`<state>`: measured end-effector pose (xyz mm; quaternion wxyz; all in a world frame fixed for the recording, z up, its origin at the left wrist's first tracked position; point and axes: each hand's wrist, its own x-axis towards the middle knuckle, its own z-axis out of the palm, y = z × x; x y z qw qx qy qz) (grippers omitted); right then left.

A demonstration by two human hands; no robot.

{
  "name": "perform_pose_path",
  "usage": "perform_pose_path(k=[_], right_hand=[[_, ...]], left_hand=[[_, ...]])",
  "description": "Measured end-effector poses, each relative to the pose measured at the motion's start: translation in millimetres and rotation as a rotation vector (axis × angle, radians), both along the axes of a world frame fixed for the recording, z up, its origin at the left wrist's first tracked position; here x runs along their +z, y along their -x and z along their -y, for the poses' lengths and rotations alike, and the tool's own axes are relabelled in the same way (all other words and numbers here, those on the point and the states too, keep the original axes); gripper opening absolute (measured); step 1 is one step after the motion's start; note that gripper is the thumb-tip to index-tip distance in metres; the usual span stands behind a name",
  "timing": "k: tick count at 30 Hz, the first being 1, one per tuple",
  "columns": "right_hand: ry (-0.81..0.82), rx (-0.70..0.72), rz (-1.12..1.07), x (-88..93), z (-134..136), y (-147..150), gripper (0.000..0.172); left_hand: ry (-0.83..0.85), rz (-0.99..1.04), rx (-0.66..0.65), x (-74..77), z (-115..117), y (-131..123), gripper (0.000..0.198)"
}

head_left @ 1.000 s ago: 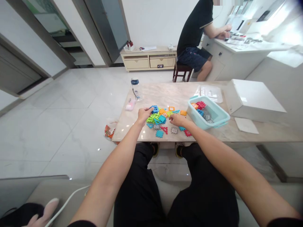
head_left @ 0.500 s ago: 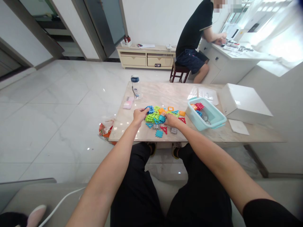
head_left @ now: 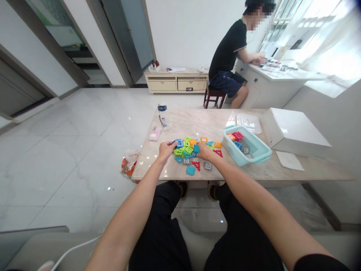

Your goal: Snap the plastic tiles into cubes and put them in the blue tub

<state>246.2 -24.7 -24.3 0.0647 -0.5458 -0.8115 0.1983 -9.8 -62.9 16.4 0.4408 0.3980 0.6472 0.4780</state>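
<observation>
A blue windowed interlocking tile (head_left: 179, 143) is pinched by the left hand (head_left: 166, 150); a teal toothed tile (head_left: 196, 149) is gripped by the right hand (head_left: 204, 151). Both are held at the tile pile (head_left: 180, 151), on the near half of the table (head_left: 194, 121), left of the pale-blue bin (head_left: 255, 149).

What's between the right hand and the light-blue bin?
In the head view, a red triangular piece and an orange piece lie between the right hand and the bin.

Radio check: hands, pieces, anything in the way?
Left hand holding blue piece. Right hand pinching teal piece. Green pieces piled between hands. Nothing visibly blocking either hand; bin off to the right.
</observation>
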Motion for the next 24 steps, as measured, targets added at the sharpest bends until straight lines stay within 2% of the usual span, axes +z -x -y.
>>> perform_pose_path(k=[3,9,17,24], right_hand=[[0.018,-0.023,0.009,-1.1,3,2,0.057],[-0.009,-0.043,0.043,-7.3,17,12,0.073],[-0.014,-0.080,0.024,-4.0,24,23,0.065],[0.068,-0.143,-0.014,5.3,16,20,0.098]], left_hand=[[-0.020,-0.018,-0.014,4.4,0,-2,0.055],[-0.049,-0.030,-0.025,15.8,-1,-18,0.058],[-0.030,-0.072,-0.059,21.7,-3,-32,0.060],[-0.020,-0.084,-0.090,16.4,-1,-30,0.051]])
